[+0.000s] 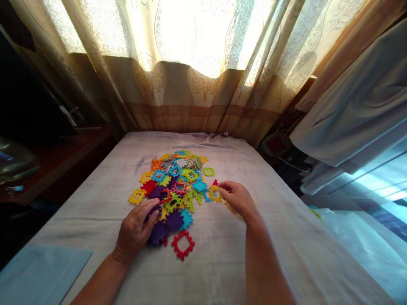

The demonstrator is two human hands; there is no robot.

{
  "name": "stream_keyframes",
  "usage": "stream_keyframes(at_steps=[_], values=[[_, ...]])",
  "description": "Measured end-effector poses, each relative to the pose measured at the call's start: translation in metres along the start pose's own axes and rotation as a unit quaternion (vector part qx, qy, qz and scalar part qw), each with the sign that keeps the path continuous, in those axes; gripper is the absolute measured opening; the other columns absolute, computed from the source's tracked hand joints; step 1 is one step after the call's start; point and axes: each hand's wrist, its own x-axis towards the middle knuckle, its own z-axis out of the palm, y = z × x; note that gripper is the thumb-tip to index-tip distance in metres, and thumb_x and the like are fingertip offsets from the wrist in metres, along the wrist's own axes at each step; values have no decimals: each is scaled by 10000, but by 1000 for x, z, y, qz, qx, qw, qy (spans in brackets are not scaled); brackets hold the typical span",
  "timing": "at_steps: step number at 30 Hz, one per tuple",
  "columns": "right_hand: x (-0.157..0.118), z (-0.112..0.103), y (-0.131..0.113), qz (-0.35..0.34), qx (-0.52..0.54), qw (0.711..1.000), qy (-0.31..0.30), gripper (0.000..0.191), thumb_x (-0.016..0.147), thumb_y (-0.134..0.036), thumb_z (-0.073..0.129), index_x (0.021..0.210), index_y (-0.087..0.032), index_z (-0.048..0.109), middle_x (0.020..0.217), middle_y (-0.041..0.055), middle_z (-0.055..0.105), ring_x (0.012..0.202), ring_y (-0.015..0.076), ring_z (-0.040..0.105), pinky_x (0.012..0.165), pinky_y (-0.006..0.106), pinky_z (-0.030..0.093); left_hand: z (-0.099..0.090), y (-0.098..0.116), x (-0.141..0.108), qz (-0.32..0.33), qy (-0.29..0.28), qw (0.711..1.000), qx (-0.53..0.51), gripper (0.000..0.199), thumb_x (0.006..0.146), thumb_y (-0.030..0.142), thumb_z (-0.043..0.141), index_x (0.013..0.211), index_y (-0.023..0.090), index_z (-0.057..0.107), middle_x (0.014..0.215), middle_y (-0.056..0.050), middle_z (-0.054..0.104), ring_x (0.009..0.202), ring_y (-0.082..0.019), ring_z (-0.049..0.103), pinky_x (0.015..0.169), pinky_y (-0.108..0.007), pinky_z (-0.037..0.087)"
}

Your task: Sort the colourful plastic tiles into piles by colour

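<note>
A heap of colourful plastic interlocking tiles [179, 173] with toothed edges lies on the bed sheet. My left hand [136, 226] is at the near left of the heap, its thumb and fingers bent around a dark purple interlocking tile [154, 210]; part of the grip is hidden. At the heap's right edge, my right hand [237, 198] pinches a yellow interlocking tile [215, 194] with a window-like opening. A small red piece [215, 182] shows just behind those fingertips. Nearer to me, a red square frame tile [183, 245] lies apart from the heap.
A pale sheet [210, 275] covers the bed. One light green tile [209, 171] lies right of the heap. A light blue flat item [41, 271] is at the near left. Curtains [190, 93] hang behind, a dark wooden surface [85, 142] stands left, and cloth [356, 97] hangs right.
</note>
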Motion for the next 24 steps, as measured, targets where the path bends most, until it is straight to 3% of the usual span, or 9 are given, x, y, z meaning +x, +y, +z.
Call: stream_keyframes(at_steps=[5, 9, 12, 17, 24], values=[[1, -33, 40, 83, -65, 994, 14, 250, 779, -272, 553, 921, -232, 756, 853, 31, 751, 755, 163, 666, 652, 239, 463, 0, -26, -3, -80, 27, 995, 46, 254, 935, 293, 513, 1156, 216, 612, 1113, -66, 709, 1043, -204, 664, 974, -352, 506], [0, -37, 48, 131, -105, 986, 4, 262, 797, -280, 551, 945, -225, 759, 828, 35, 748, 735, 164, 661, 632, 244, 447, 0, -59, -13, -166, -18, 977, 134, 375, 925, 415, 461, 1197, 203, 609, 1251, -139, 643, 1153, -300, 602, 988, -488, 472], [-1, -38, 46, 147, -134, 980, 10, 282, 823, -282, 533, 984, -221, 756, 835, 37, 746, 739, 161, 657, 619, 242, 429, 2, -73, -23, -192, -57, 964, 172, 405, 930, 422, 424, 1219, 209, 610, 1296, -161, 618, 1183, -332, 579, 975, -539, 457], [-2, -38, 43, 154, -179, 971, 31, 268, 819, -275, 547, 979, -246, 760, 895, 30, 755, 780, 167, 662, 621, 244, 414, 6, -75, -28, -181, -76, 963, 184, 358, 914, 395, 451, 1175, 257, 654, 1223, -123, 675, 1156, -325, 597, 979, -559, 434], [-4, -41, 31, 152, -201, 965, 69, 295, 885, -352, 512, 1029, -244, 746, 1027, 47, 744, 905, 200, 663, 687, 265, 424, -1, -74, -20, -185, -92, 965, 161, 428, 912, 471, 447, 1189, 199, 627, 1165, -137, 692, 1054, -313, 646, 897, -474, 493]])
